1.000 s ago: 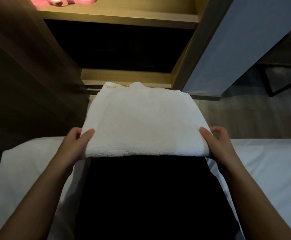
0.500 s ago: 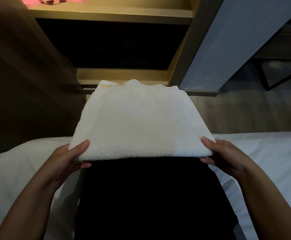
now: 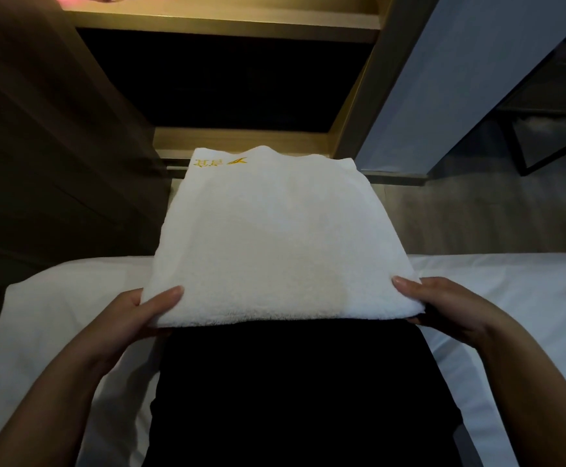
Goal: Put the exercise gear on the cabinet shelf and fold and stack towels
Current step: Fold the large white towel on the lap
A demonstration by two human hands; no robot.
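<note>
With both hands — left (image 3: 133, 318), right (image 3: 443, 308) — pinching the near corners, the folded towel (image 3: 275, 237) stretches ahead toward the cabinet shelf (image 3: 241, 138), level, evenly shared.

A folded white towel (image 3: 281, 237) with yellow embroidery is held flat by its near corners, the left hand (image 3: 140, 315) and right hand (image 3: 443, 305) pinching them. Beyond it stands a wooden cabinet shelf (image 3: 241, 138); a white bed (image 3: 510, 291) lies below.
</note>
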